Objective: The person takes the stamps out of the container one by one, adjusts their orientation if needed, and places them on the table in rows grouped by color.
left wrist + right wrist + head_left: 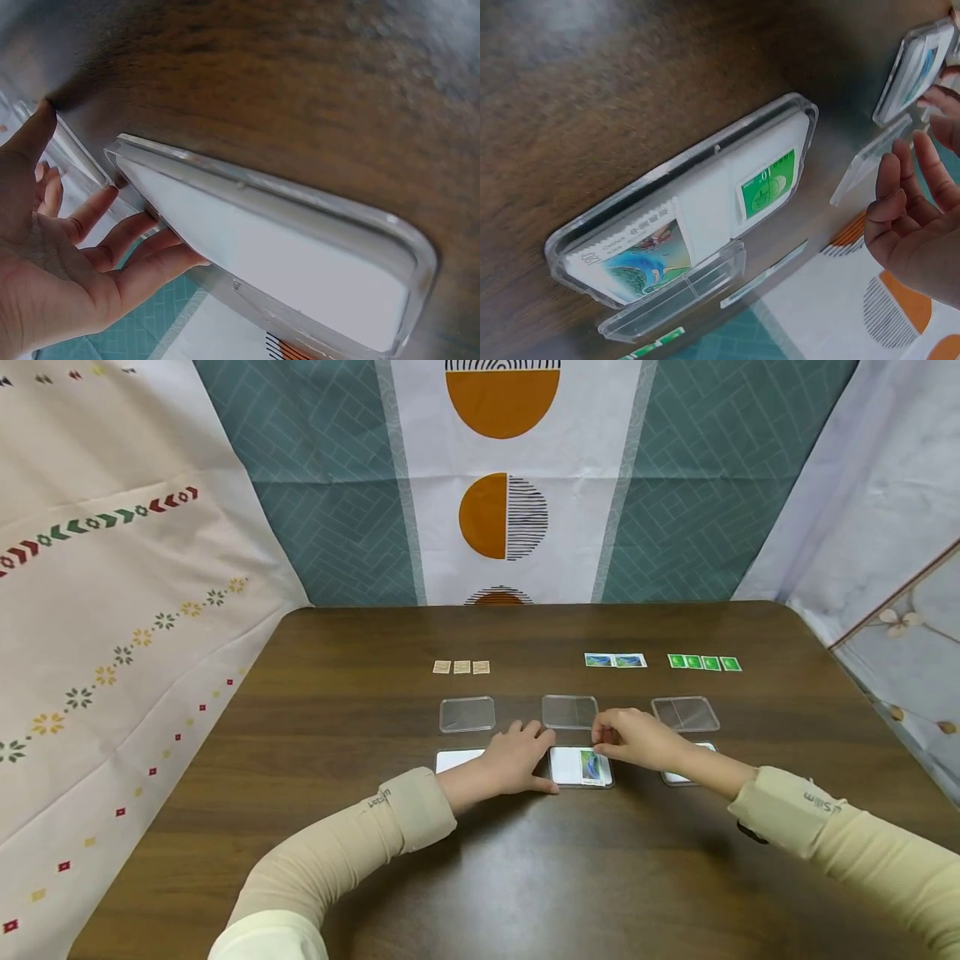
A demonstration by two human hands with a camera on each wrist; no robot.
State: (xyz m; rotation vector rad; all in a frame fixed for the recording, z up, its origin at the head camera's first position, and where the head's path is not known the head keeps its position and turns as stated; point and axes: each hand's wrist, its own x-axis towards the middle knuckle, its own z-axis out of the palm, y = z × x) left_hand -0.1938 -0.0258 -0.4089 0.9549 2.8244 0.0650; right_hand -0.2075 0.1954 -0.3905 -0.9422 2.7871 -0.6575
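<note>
Brown surface [360, 693] bears middle case [581, 787]. Left hand [516, 762], spread, likely steadies it; right hand [639, 740] curls near stamp [590, 767], hold unclear.

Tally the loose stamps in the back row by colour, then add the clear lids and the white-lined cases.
Tan stamps: 3
Blue-green stamps: 2
Green stamps: 4
Clear lids: 3
White-lined cases: 3
Total: 15

Glossy clear plastic case [576, 787], wood-grained tabletop [337, 718]
</note>
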